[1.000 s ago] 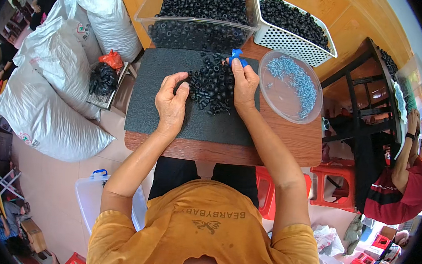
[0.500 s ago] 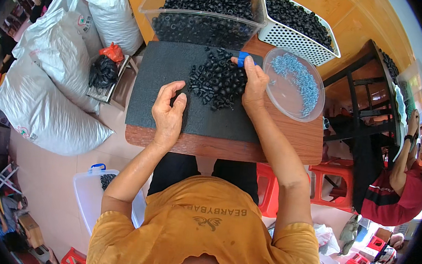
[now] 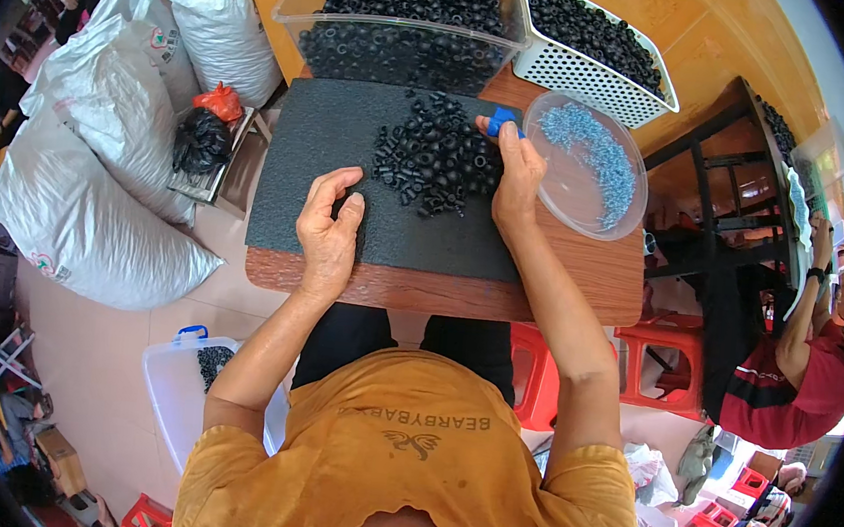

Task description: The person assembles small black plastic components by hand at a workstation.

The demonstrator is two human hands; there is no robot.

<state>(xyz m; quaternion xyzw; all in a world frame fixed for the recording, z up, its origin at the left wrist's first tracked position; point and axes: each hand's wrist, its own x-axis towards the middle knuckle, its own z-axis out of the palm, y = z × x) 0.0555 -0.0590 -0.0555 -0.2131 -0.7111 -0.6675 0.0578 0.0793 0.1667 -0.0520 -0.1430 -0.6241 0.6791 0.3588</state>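
A loose pile of small black ring-shaped parts (image 3: 437, 154) lies on a dark grey mat (image 3: 303, 133) on the brown table. My left hand (image 3: 329, 230) rests at the pile's left side, fingers curled, thumb apart from them, nothing visible between. At the pile's right edge is my right hand (image 3: 518, 177). Its index finger wears a blue wrap (image 3: 501, 121), and the thumb presses close against it; whatever may be pinched there is hidden. Just right of that hand stands a round clear tub (image 3: 570, 198) holding tiny light-blue pieces (image 3: 606, 169).
Behind the mat stand a clear bin (image 3: 293, 13) and a white perforated basket (image 3: 598, 86), both full of black parts. White sacks (image 3: 97, 195) are at left. A clear box (image 3: 165, 392) sits on the floor; red stools (image 3: 659, 365) and a seated co-worker (image 3: 793, 381) are at right.
My right hand has shifted slightly right, away from the pile's edge toward the round tub. My left hand has moved only a little, and the pile looks much the same.
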